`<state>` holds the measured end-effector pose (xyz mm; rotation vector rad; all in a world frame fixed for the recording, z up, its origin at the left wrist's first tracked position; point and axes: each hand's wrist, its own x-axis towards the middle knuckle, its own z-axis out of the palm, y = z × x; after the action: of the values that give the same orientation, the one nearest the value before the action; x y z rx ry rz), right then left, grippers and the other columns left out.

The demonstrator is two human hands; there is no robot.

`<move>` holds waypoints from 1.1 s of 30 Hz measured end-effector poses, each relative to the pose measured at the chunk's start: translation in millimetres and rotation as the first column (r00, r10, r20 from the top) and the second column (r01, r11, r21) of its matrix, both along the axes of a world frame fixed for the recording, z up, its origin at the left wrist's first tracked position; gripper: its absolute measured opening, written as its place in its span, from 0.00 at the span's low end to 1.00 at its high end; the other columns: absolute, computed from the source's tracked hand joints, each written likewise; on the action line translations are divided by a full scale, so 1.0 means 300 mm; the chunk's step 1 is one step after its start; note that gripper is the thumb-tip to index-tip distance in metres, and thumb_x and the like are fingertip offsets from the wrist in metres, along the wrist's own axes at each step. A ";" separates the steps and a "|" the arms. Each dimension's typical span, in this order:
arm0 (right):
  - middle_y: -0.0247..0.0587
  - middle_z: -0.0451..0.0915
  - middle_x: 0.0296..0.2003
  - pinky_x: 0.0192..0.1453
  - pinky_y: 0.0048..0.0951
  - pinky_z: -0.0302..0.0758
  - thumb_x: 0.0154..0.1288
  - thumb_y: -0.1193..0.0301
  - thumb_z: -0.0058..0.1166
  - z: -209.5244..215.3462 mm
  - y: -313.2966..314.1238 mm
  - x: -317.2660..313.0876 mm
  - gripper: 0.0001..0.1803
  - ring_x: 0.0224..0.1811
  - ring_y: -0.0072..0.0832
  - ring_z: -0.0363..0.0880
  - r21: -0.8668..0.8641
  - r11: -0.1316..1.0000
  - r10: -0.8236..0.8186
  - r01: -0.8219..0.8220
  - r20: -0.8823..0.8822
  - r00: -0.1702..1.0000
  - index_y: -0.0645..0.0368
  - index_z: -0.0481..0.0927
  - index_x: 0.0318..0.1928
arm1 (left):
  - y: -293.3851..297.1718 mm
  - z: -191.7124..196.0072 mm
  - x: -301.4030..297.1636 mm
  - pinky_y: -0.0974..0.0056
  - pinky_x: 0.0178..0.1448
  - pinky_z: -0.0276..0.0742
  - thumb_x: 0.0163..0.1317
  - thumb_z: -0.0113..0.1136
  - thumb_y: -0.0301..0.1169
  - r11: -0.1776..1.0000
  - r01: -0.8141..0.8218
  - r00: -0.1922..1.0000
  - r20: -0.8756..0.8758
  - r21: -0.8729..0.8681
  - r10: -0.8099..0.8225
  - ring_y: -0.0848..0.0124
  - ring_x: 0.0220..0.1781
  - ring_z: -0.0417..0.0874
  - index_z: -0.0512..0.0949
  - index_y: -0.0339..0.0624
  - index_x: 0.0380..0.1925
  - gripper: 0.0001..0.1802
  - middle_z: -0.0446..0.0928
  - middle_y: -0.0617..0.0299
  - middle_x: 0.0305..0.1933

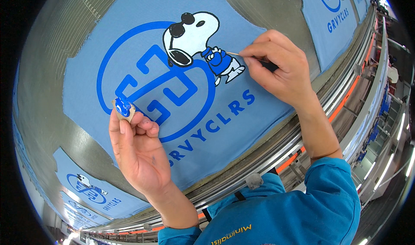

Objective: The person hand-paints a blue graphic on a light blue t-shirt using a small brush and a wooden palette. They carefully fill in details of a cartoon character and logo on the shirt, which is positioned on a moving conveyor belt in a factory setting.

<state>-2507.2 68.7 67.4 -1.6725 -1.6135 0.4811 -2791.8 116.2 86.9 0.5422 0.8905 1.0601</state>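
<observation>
A light blue fabric panel (86, 72) lies flat before me, printed with a darker blue ring emblem (101, 67), lettering and a white cartoon dog (203, 28) in sunglasses and a blue top. Between its thumb and fingertips, my right hand (281, 65) pinches a thin pale stick (232, 53). The stick's tip reaches the dog's blue top; whether it touches cannot be made out. My left hand (145, 158), raised over the emblem's lower left, grips a small beige scrap (131, 115) topped with a wet blob of blue paint (122, 107).
The panel rests on a long grey table (56, 111). Similar printed panels lie at the lower left (110, 206) and upper right (320, 41). Along the near edge runs a metal rail (276, 152) with an orange strip (337, 108), close to my body.
</observation>
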 end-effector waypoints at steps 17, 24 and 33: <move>0.35 0.80 0.31 0.35 0.28 0.76 0.55 0.81 0.64 -0.003 -0.002 0.000 0.09 0.31 0.28 0.80 0.002 1.000 -0.002 0.002 0.012 1.000 0.58 0.88 0.38 | -0.001 -0.003 -0.002 0.65 0.51 0.74 0.81 0.47 0.30 1.000 -0.005 1.000 -0.008 0.006 0.005 0.72 0.46 0.78 0.69 0.35 0.68 0.20 0.82 0.58 0.49; 0.35 0.80 0.31 0.35 0.29 0.76 0.55 0.81 0.64 0.000 0.001 -0.002 0.10 0.31 0.28 0.80 0.007 1.000 -0.005 0.005 0.021 1.000 0.57 0.88 0.38 | -0.002 0.004 0.012 0.66 0.47 0.74 0.80 0.48 0.31 0.999 -0.049 0.998 -0.049 -0.011 0.048 0.74 0.45 0.80 0.71 0.33 0.67 0.20 0.83 0.58 0.47; 0.35 0.80 0.31 0.36 0.29 0.76 0.55 0.81 0.64 -0.002 0.001 -0.003 0.10 0.32 0.28 0.79 -0.002 1.000 -0.014 0.014 0.014 1.000 0.58 0.88 0.38 | -0.004 0.006 0.022 0.65 0.47 0.77 0.80 0.48 0.29 0.999 -0.046 0.994 -0.095 0.014 0.047 0.72 0.44 0.80 0.71 0.31 0.67 0.20 0.83 0.55 0.48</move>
<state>-2508.1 69.1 66.8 -1.6906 -1.6112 0.4653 -2785.2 114.9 88.8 0.5881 0.9853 1.0897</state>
